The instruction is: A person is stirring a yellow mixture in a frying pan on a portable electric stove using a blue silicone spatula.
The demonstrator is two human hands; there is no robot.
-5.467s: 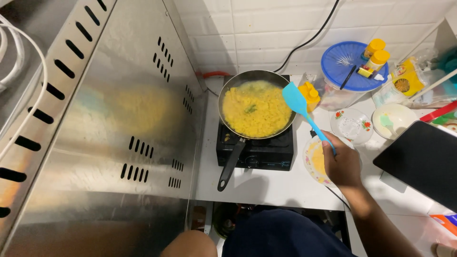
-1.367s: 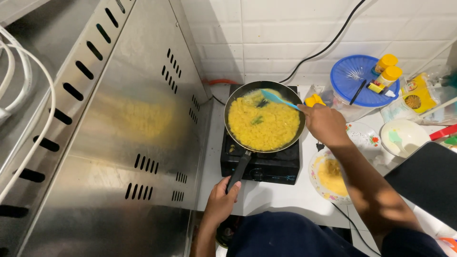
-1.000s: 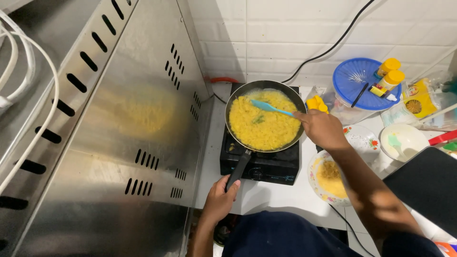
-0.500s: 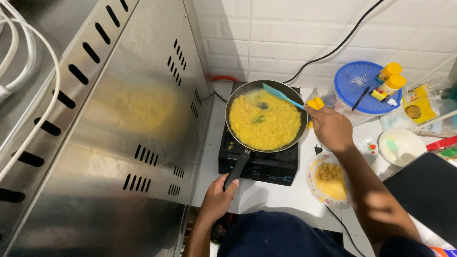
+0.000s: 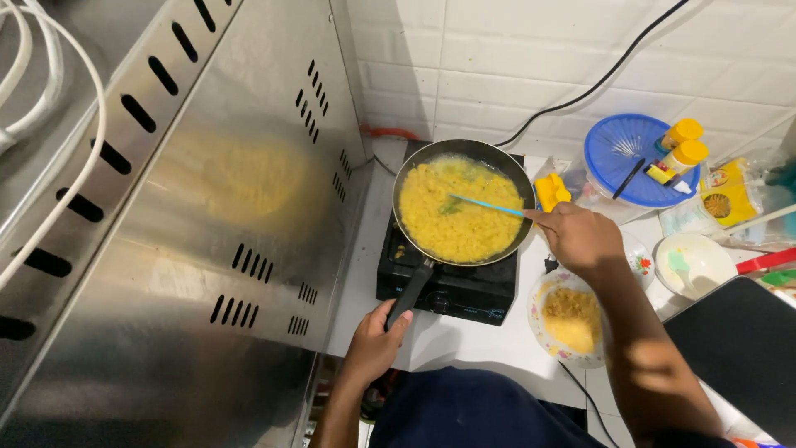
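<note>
Spatula (image 5: pixel 489 205) gripped in the right hand (image 5: pixel 580 239) lies over the pan (image 5: pixel 463 203); left hand (image 5: pixel 375 342) clasps its handle (image 5: pixel 410 293).

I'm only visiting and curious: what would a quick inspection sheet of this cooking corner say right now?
Surface: white counter with a black single-burner stove.
Job's things: frying pan of yellow food on the stove; blue spatula tip in the food.
Clutter: patterned plate with yellow food, blue lid, two yellow-capped bottles, white bowl.
Hands: left hand on the pan handle; right hand holds the spatula.
Cables: black cable across the wall tiles.
Surroundings: slotted steel panel on the left.
</note>
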